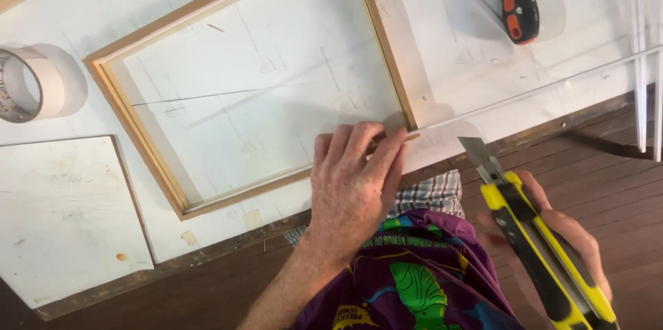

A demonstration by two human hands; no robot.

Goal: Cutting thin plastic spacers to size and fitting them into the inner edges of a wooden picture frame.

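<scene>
Nearest the camera, the right hand has its grip clamped around a yellow and black utility knife. The knife has a long plastic body, and its bare metal blade is pushed out and points up toward the table edge, clear of everything. Beside it is a purple printed garment with bright green shapes, over dark wooden floorboards.

The left hand lies flat, palm down, fingers together and almost straight. It presses on the near right corner of a pale wooden frame; the grip closes on nothing, it only bears down. A thin white strip runs from just beside the fingertips away to the right.

The frame is a slim, smooth rectangle of light wood, lying tilted on the white, scuffed table. To its left lies a flat white board with worn edges. Beyond that stands a roll of pale tape. Farthest off, at the upper right, lies a black tool with orange grips.
</scene>
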